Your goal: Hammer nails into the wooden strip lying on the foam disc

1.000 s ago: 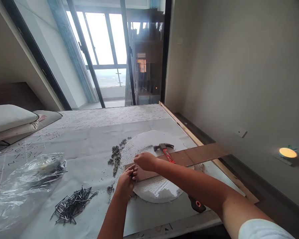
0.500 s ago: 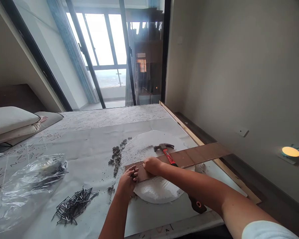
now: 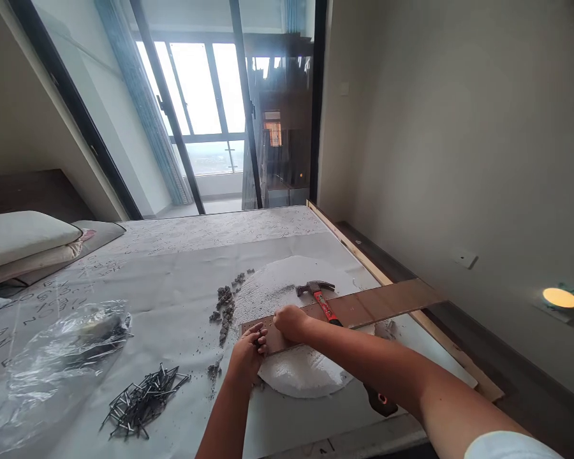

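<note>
A long brown board point(image 3: 387, 303) lies across a white foam disc point(image 3: 280, 277), with a row of small holes or dots near its left end. My left hand point(image 3: 247, 352) rests at that end, fingers curled around dark nails that show only in part. On the board just to the right, my right hand point(image 3: 291, 322) is closed, its fingertips together; whatever they pinch is hidden. A claw hammer point(image 3: 323, 302) with a red and black handle lies over the board, partly covered by my right forearm. The handle's end shows below the arm.
Left of my hands lies a heap of loose nails point(image 3: 146, 401), and beyond it a clear plastic bag point(image 3: 71, 357). Grey crumbled lumps point(image 3: 224, 309) line the disc's left side. A wooden edge strip point(image 3: 358, 252) runs along the right; folded bedding point(image 3: 29, 239) lies far left.
The whole view has shifted slightly, so things sit a little lower. Both hands stay at the board's left end, with only small finger movement. The hammer lies as before.
</note>
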A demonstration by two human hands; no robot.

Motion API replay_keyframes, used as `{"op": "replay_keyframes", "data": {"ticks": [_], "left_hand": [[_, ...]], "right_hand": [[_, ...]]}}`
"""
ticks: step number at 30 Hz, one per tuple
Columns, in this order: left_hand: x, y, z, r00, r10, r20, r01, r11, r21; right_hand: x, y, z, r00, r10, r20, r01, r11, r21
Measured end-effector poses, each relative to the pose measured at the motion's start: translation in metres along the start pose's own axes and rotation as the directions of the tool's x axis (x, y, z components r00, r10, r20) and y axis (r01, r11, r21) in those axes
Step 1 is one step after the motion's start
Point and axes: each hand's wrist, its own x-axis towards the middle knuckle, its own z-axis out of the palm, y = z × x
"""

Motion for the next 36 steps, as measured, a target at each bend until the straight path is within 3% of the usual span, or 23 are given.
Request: {"op": "replay_keyframes", "data": {"ticks": [9, 17, 27, 32, 36], "left_hand": [[-0.007, 0.003, -0.003, 1.000, 0.016, 0.004, -0.015, 1.000, -0.007], [0.004, 0.003, 0.000, 1.000, 0.000, 0.022, 0.000, 1.000, -0.021], [-0.009, 0.002, 0.004, 1.000, -0.004, -0.016, 0.004, 1.000, -0.005], [-0.011, 0.001, 0.003, 1.000, -0.016, 0.009, 0.016, 1.000, -0.005], [-0.016, -0.002, 0.004, 0.988, -0.078, 0.130, 0.075, 0.997, 0.035]], "right_hand": [[0.000, 0.004, -0.004, 0.996, 0.091, -0.026, -0.089, 0.995, 0.041], [-0.004, 0.012, -0.014, 0.998, 0.052, -0.028, -0.050, 0.998, 0.041], [-0.019, 0.019, -0.049, 0.978, 0.140, -0.155, -0.120, 0.984, 0.128], [-0.023, 0.015, -0.069, 0.973, 0.022, -0.229, 0.030, 0.975, 0.222], [-0.024, 0.002, -0.067, 0.965, -0.023, -0.260, 0.100, 0.953, 0.285]]}}
